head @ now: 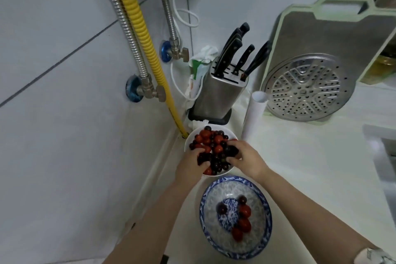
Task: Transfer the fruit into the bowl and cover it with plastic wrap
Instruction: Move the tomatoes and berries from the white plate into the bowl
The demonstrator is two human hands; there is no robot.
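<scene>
Red and dark fruit [211, 146] | left hand [190, 166], right hand [244, 159] each clutching a handful | lift gently, drop low into blue bowl [263, 203]

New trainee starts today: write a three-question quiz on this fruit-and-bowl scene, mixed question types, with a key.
1. True or false: the blue patterned bowl already holds some fruit.
2. Both hands are gripping fruit in which dish? A) blue patterned bowl B) white plate C) steamer tray
3. Fill in: the white roll stands next to the knife ____.

Key: 1 true. 2 B: the left hand and right hand both hold fruit there. 3 block.
</scene>
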